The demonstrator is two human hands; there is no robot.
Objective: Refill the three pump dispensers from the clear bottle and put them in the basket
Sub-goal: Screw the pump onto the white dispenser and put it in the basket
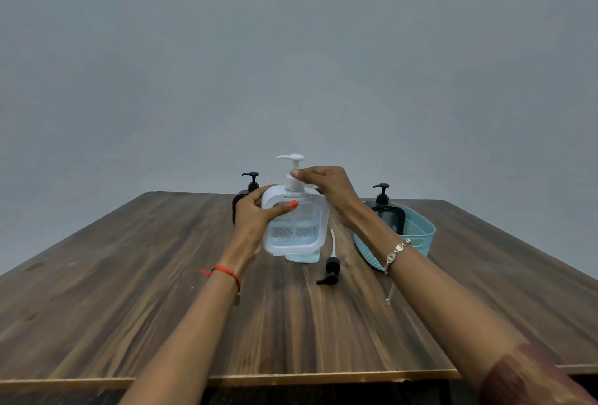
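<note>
The left hand (255, 215) grips the white square plastic dispenser (293, 230) above the brown wooden table (161, 291). The right hand (326, 192) pinches its white pump (293, 178). 1 black pump dispenser (388, 213) stands inside the teal plastic basket (419, 236).

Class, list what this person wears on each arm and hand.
Left hand: orange-red polish on the thumbnail, a red thread bracelet at the wrist. Right hand: a silver chain bracelet with a dangling end at the wrist. A maroon sleeve covers the right arm near the elbow.
</note>
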